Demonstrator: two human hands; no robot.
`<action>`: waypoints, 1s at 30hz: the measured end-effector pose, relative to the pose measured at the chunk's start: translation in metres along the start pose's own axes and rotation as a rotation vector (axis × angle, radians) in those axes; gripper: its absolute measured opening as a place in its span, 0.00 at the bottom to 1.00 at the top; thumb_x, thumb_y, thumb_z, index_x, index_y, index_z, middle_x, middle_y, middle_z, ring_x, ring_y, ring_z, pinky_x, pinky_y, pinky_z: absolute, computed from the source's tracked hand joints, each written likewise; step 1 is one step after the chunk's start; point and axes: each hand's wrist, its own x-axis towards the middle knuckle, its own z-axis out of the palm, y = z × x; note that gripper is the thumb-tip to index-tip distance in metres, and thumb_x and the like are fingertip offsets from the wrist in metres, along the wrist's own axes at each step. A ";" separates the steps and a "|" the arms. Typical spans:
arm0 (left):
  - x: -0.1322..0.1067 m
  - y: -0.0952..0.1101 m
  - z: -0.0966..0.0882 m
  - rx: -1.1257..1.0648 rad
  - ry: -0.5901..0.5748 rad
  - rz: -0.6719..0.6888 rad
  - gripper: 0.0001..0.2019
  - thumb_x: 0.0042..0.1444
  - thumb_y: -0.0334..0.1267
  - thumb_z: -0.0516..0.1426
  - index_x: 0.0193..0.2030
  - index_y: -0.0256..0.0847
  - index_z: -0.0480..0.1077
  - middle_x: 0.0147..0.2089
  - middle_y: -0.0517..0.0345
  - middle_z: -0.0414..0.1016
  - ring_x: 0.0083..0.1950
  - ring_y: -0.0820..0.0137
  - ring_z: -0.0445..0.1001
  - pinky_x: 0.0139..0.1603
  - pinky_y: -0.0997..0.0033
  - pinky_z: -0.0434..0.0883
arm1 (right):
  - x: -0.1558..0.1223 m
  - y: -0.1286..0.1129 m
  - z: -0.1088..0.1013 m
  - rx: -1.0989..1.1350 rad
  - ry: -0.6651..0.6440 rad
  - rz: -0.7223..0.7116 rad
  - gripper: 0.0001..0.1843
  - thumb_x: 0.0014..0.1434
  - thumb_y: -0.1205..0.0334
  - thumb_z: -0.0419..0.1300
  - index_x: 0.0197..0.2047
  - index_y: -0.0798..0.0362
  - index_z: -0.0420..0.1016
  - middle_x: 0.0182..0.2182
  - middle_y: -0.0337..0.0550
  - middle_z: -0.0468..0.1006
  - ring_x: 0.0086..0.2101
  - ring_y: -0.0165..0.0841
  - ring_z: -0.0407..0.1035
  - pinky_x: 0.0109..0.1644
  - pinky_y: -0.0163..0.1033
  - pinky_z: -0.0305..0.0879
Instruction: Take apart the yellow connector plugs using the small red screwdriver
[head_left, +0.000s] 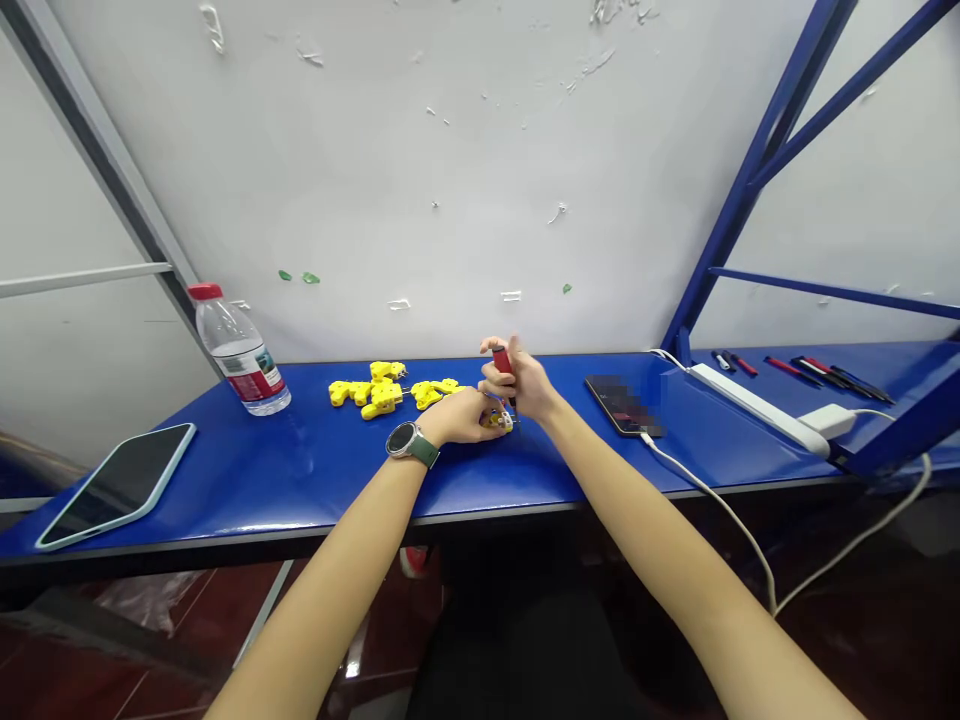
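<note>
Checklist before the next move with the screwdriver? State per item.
1. Right hand gripping the red-handled screwdriver: ok.
2. Left hand pinning the small yellow part to the blue table: ok.
3. Screwdriver upright, tip down at the part: ok.
4. Tip seated in a screw: cannot tell, too small.
5. Spare yellow parts piled just behind the left hand: ok.
6. Water bottle capped, upright, far left: ok.

phone screen (624,405) blurred; forearms cut off.
</note>
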 end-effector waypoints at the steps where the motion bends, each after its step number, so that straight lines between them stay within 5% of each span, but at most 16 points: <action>1: 0.000 0.000 0.000 0.001 -0.010 0.000 0.14 0.59 0.51 0.59 0.37 0.41 0.76 0.29 0.58 0.73 0.28 0.69 0.68 0.31 0.70 0.59 | -0.001 -0.003 0.001 0.016 0.003 -0.014 0.24 0.66 0.34 0.57 0.39 0.47 0.69 0.17 0.25 0.50 0.16 0.23 0.40 0.24 0.32 0.54; 8: 0.001 0.001 0.001 -0.030 0.008 -0.024 0.17 0.58 0.54 0.60 0.31 0.41 0.74 0.26 0.59 0.72 0.26 0.70 0.68 0.30 0.69 0.59 | -0.004 -0.016 0.009 0.066 0.100 -0.226 0.27 0.68 0.34 0.55 0.30 0.47 0.60 0.19 0.30 0.51 0.20 0.28 0.47 0.30 0.36 0.59; 17: 0.001 0.000 0.002 -0.028 0.009 -0.033 0.20 0.58 0.55 0.59 0.26 0.42 0.66 0.24 0.60 0.70 0.24 0.72 0.64 0.29 0.69 0.56 | -0.003 -0.006 0.005 0.077 -0.035 -0.257 0.26 0.66 0.37 0.59 0.29 0.49 0.62 0.20 0.31 0.49 0.21 0.27 0.43 0.29 0.35 0.54; 26: 0.000 0.002 0.001 -0.032 0.012 -0.052 0.19 0.57 0.54 0.60 0.26 0.42 0.66 0.25 0.59 0.71 0.24 0.72 0.65 0.28 0.69 0.57 | -0.003 -0.004 0.009 0.038 0.064 -0.252 0.27 0.66 0.36 0.58 0.27 0.48 0.61 0.18 0.30 0.48 0.21 0.29 0.42 0.28 0.36 0.52; 30: 0.000 0.001 0.002 -0.027 0.018 -0.059 0.19 0.56 0.54 0.61 0.26 0.41 0.66 0.25 0.58 0.72 0.25 0.72 0.66 0.28 0.69 0.56 | -0.002 -0.004 0.008 0.081 -0.007 -0.310 0.27 0.64 0.37 0.62 0.27 0.49 0.61 0.18 0.29 0.48 0.20 0.27 0.42 0.29 0.35 0.52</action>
